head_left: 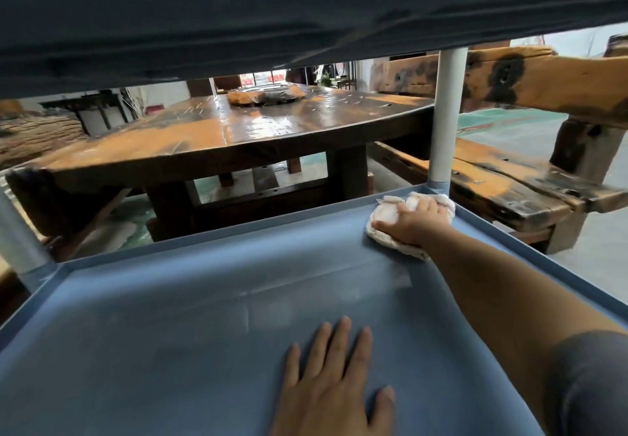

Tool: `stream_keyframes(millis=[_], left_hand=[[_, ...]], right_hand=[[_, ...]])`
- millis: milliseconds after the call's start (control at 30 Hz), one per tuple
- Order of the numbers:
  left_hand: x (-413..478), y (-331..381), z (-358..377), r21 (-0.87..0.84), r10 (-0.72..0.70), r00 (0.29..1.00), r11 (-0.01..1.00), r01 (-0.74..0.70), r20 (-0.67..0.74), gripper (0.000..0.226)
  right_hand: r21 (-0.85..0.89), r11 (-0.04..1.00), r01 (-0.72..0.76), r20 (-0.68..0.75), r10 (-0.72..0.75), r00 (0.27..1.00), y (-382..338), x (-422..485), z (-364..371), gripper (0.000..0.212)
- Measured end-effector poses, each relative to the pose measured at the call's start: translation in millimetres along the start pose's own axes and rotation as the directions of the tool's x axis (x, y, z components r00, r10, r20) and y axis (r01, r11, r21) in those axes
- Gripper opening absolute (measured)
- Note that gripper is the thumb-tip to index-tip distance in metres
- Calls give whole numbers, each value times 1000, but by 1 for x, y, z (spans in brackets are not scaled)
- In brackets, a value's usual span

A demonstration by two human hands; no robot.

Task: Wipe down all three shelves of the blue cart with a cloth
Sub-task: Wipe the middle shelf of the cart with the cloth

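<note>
In the head view, we look in between two levels of the cart. The flat blue plastic shelf [204, 333] with a raised rim fills the lower half of the picture, and the dark underside of the upper shelf [272, 10] spans the top. A pale grey round post [448, 112] stands at the far right corner of the blue plastic shelf and joins the two levels. A second pale post [15, 231] stands at the far left corner. The crumpled white cloth [384, 213] lies on the shelf surface in the far right corner, close to the base of the round post and touching the rim there. The right hand [414, 223] sits on top of the cloth with its fingers bent over the bunched fabric, gripping it and pressing it onto the shelf; the right arm reaches in from the lower right with a dark sleeve at the upper arm. The left hand [334, 384] lies palm down on the near part of the shelf, fingers straight and slightly spread, holding nothing. The two hands are well apart. The shelf surface between them shows faint pale streaks. Beyond the cart we see a glossy dark wooden table [238, 129], with a rough wooden bench [509, 180] to its right and a green floor [503, 122] under both.
</note>
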State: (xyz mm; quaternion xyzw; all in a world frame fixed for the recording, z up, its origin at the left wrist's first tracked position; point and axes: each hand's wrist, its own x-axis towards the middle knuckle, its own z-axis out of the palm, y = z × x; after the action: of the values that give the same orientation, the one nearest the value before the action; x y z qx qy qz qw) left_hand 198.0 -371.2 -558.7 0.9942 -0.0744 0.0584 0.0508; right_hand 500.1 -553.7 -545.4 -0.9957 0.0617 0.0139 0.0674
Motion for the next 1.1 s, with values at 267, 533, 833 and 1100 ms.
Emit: stream_keyframes(millis=[267,533,833,1100], left_hand=[[1,-2,1,-31,-20,999,999,22,43,73],[-1,-8,17,-75,-19,996,997,26,91,87],[-4,-7,19,-83,-38,995,996,46,94,89],[-8,-6,18,-75,-46,995,996,52,83,91]], right_hand=[[-72,997,0,13,1,1000,13,-37,3,120],[-139,989,51,13,-50,999,73,-153,-3,109],[-259,966,19,121,13,993,136,-298,-20,117],[-301,951,-66,77,94,993,140,-356,-37,81]])
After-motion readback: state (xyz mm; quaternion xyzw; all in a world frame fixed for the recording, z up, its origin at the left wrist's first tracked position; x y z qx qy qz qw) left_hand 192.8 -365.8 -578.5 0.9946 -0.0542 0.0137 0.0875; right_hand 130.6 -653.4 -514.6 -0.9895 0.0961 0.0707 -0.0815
